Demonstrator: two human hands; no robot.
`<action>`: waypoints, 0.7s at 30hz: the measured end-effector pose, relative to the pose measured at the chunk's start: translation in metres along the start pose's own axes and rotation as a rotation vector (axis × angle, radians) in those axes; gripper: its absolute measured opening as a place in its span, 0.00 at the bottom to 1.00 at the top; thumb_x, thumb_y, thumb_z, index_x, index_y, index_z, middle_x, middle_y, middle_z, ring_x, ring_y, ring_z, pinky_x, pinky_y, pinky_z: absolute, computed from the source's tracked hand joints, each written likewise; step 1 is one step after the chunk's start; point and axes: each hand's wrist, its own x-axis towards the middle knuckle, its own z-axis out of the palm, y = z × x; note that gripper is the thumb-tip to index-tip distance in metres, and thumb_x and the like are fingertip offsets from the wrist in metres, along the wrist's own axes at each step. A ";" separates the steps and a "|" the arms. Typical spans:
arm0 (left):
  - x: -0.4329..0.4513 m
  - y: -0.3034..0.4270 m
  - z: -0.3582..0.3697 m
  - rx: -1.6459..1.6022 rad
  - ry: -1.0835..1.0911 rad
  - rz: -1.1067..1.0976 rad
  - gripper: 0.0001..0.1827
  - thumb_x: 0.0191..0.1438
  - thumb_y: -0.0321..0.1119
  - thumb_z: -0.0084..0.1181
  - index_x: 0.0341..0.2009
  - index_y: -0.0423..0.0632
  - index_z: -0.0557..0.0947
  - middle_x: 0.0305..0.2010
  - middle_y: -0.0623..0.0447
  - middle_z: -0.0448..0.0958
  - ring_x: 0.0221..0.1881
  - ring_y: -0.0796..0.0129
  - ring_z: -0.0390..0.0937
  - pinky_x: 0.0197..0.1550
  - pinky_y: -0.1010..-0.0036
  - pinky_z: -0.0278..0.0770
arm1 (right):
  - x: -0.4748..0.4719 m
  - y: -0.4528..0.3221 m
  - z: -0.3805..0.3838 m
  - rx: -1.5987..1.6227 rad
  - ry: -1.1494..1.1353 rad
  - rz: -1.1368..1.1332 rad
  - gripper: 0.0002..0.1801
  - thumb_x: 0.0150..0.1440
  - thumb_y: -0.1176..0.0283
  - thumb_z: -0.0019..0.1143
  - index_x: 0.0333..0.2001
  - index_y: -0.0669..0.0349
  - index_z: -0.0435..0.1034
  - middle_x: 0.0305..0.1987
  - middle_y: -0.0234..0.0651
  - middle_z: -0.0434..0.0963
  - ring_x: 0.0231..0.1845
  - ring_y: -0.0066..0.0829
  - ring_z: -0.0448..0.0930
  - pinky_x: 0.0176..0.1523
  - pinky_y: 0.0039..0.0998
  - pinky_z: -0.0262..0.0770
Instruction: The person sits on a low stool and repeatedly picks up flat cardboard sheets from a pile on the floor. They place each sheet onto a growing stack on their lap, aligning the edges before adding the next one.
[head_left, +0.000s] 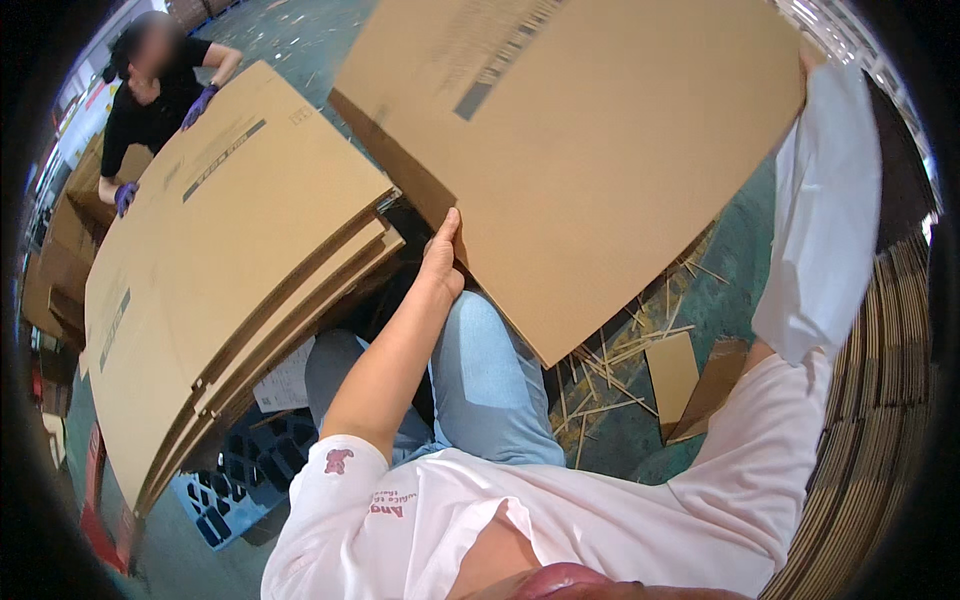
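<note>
A large flattened cardboard carton with printed markings is held up at a tilt before me. My left hand grips its lower left edge, thumb on the upper face and fingers hidden behind the board. At the far right edge of the carton is my right hand, small and partly hidden near the end of a pale sleeve cover; it holds that edge. Left of the carton, close to my left hand, lies a stack of flattened cardboard cartons, whose near edges are uneven.
A co-worker in purple gloves has both hands on the stack's far edge. Beneath it shows a blue plastic pallet. Cardboard strips and a folded scrap litter the floor. Tall bundled cardboard stands at my right.
</note>
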 end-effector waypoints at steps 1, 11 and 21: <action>0.002 0.003 -0.012 -0.017 0.017 -0.010 0.23 0.56 0.48 0.50 0.49 0.45 0.72 0.49 0.50 0.74 0.51 0.62 0.71 0.53 0.63 0.69 | 0.001 0.034 0.000 0.034 -0.016 0.111 0.13 0.55 0.61 0.51 0.35 0.60 0.73 0.27 0.40 0.77 0.22 0.36 0.77 0.31 0.36 0.73; 0.044 0.028 0.042 0.823 0.117 0.175 0.13 0.47 0.27 0.50 0.38 0.36 0.76 0.34 0.51 0.75 0.35 0.69 0.71 0.39 0.73 0.66 | -0.218 0.288 0.003 0.113 -0.096 1.040 0.14 0.55 0.61 0.50 0.35 0.61 0.72 0.28 0.39 0.76 0.24 0.34 0.76 0.32 0.34 0.73; -0.100 0.097 0.093 0.638 -0.246 0.413 0.14 0.43 0.25 0.53 0.38 0.38 0.74 0.25 0.58 0.71 0.22 0.78 0.65 0.24 0.81 0.62 | -0.325 0.260 -0.022 0.470 -0.140 1.247 0.14 0.56 0.62 0.49 0.36 0.62 0.72 0.28 0.37 0.76 0.26 0.31 0.76 0.33 0.32 0.72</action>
